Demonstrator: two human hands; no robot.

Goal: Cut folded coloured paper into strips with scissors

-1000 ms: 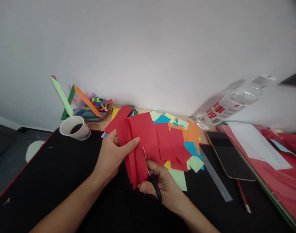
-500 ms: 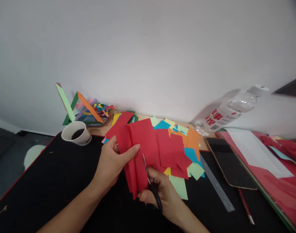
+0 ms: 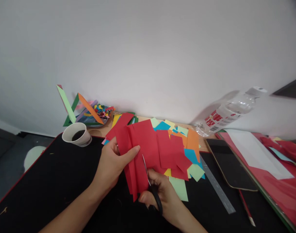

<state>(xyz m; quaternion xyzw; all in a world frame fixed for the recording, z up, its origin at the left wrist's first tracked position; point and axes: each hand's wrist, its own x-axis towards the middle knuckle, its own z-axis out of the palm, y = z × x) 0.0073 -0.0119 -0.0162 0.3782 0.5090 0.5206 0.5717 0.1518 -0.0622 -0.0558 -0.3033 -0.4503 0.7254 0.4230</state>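
Note:
My left hand [image 3: 112, 163] pinches a folded red paper sheet [image 3: 140, 145], thumb on its front and fingers behind. My right hand [image 3: 160, 192] grips black-handled scissors [image 3: 153, 187], whose blades run up into a cut in the lower edge of that red sheet. Both hands hover over a black mat [image 3: 53, 184]. Behind the sheet lies a pile of coloured paper squares [image 3: 186, 145] in orange, blue, yellow and pale green, with more red pieces on top.
A paper cup [image 3: 77, 134] with dark liquid stands at the mat's back left, near a dish of paper scraps [image 3: 99, 111] and long coloured strips. To the right lie a clear ruler [image 3: 218, 186], a phone [image 3: 229, 163], a pencil [image 3: 245, 207], a water bottle [image 3: 230, 113] and red sheets [image 3: 283, 181].
The view has tilted slightly, so everything sits a little lower in the picture. Both hands keep the same hold on the red sheet and the scissors.

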